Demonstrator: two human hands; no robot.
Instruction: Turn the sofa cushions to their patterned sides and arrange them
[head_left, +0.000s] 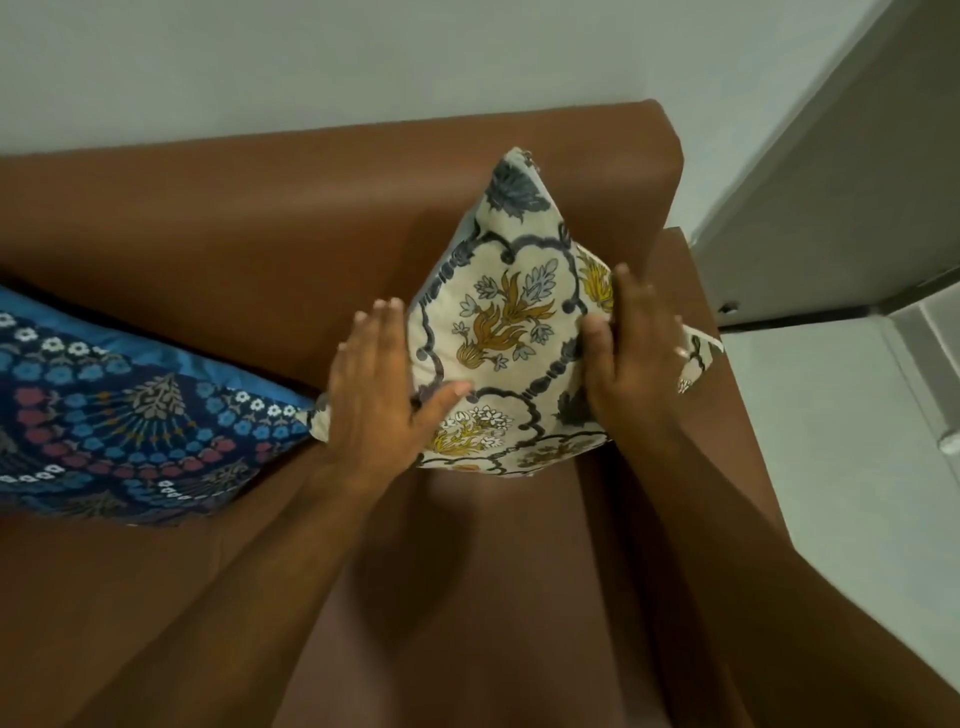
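Observation:
A cream cushion (511, 317) printed with grey vines and yellow flowers stands on one corner against the backrest of the brown sofa (249, 234), at its right end, patterned side facing me. My left hand (384, 384) presses flat on its left edge, thumb over the front. Along its right edge rests my right hand (631, 353), fingers extended. A dark blue cushion (119, 415) with blue, red and white flowers lies to the left on the seat, pattern up.
The sofa's right armrest (691, 291) stands just behind the cream cushion. A white wall (363, 57) runs behind the sofa. A grey door (841, 197) and pale floor tiles (831, 467) lie to the right.

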